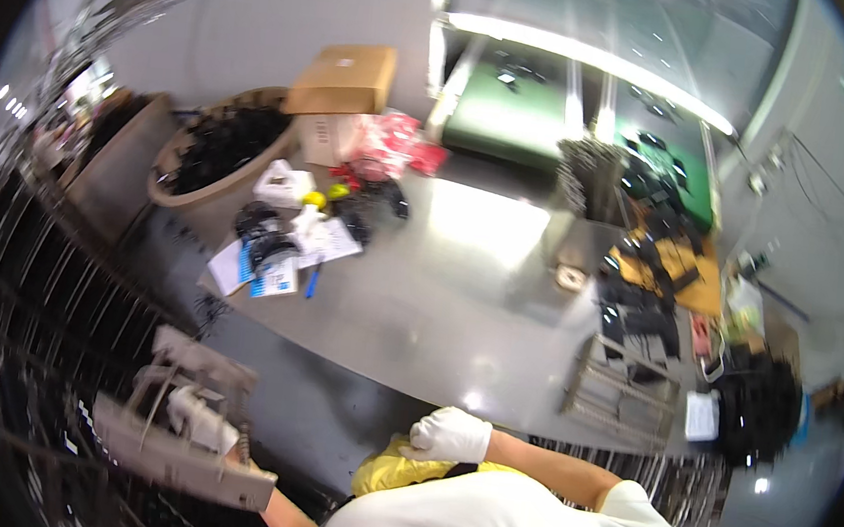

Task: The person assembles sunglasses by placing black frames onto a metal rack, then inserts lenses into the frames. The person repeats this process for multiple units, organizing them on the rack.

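Note:
My left hand (200,419), in a white glove, is closed around a grey metal rack frame (179,458) low on the left, off the table's near edge. Motion smears the frame, and parts of it cover the fingers. In front of my body my right hand (451,435), also white-gloved, is curled into a fist. What it holds, if anything, is hidden. Just under that fist lies bright yellow cloth or plastic (394,472) against my body.
The grey metal table (418,303) carries papers (329,240) and black parts at left, and another slotted rack (622,391) at right. Beyond it are a tub of black parts (226,151), a cardboard box (343,81) and green conveyor belts (506,110). Wire shelving (25,329) stands left.

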